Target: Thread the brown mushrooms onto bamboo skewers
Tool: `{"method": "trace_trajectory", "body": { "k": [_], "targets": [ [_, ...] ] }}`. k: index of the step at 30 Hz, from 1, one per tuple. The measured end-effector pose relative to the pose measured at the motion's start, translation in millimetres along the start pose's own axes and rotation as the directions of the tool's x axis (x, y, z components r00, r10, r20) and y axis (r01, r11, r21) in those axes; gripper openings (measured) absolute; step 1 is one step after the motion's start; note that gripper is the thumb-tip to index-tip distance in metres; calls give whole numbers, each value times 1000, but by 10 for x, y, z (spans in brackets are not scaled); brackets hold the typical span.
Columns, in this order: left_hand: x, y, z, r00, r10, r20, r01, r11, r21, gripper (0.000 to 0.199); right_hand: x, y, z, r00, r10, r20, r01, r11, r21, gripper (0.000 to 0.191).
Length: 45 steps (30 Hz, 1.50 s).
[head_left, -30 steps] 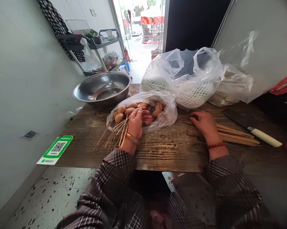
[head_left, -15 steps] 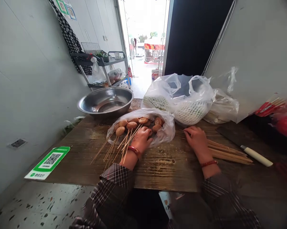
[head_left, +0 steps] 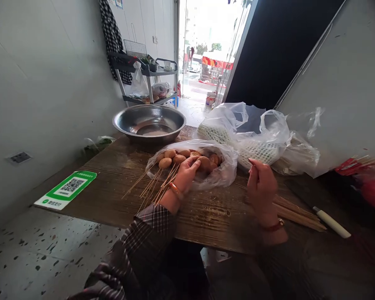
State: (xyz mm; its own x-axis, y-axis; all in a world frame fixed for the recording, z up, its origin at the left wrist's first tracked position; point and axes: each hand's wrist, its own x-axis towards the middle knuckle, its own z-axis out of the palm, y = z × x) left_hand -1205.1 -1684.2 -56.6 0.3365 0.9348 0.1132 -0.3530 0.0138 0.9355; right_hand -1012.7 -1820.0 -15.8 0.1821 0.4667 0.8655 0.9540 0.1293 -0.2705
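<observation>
My left hand is closed on a brown egg at the mouth of a clear plastic bag. Other brown eggs lie in the bag's opening, several of them on thin bamboo skewers that point toward me, partly under my left wrist. Raised above the table's right side, my right hand is pinched and slightly blurred. A thin dark tip at its fingertips looks like the end of a skewer; the rest is hidden. Behind that wrist lies a bundle of loose bamboo skewers.
A wide steel basin stands at the back left of the wooden table. White bags with foam-netted contents sit at the back right. A knife with a pale handle lies right. A green QR-code card is at the left edge.
My right hand has lifted off the table by the skewer bundle, its fingers now pinched upward. My left hand now grips an egg at the bag. The camera view has shifted and tilted.
</observation>
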Motion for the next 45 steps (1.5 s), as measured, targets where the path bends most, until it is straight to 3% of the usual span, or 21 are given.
{"method": "trace_trajectory", "body": {
  "k": [3,5,7,9,10,12,16,20,27,34,45],
  "targets": [
    [-25,51,28,990,-141,21,140,933,-331,18,176,-454,29,995,28,92,-46,979,199,31],
    [-44,93,41,988,-156,5,142,892,-430,14,198,-644,133,958,112,262,-214,891,401,27],
    [-62,133,49,987,-163,-12,137,867,-479,11,143,-696,283,856,216,469,-465,720,516,28],
    [-76,162,53,984,-177,1,153,849,-505,12,46,-639,434,729,296,617,-660,544,519,33],
    [-82,171,54,983,-181,19,165,845,-509,14,-3,-589,496,685,326,652,-713,484,507,35],
    [-88,176,57,981,-179,70,190,844,-502,22,-84,-486,574,644,361,674,-757,432,491,38],
    [-80,156,62,981,-173,93,196,855,-480,38,-158,-387,579,673,359,647,-717,532,450,34],
    [-66,147,62,984,-158,87,181,874,-452,35,-188,-392,543,735,340,587,-639,637,431,31],
    [-89,174,55,988,-141,65,155,923,-353,26,-236,-405,561,724,259,640,-640,599,482,38],
    [-84,149,47,989,-132,65,146,938,-315,25,-233,-442,560,747,207,632,-592,640,490,38],
    [-102,166,55,987,-149,53,158,939,-306,25,-264,-436,588,751,171,638,-582,628,516,40]
  ]
}}
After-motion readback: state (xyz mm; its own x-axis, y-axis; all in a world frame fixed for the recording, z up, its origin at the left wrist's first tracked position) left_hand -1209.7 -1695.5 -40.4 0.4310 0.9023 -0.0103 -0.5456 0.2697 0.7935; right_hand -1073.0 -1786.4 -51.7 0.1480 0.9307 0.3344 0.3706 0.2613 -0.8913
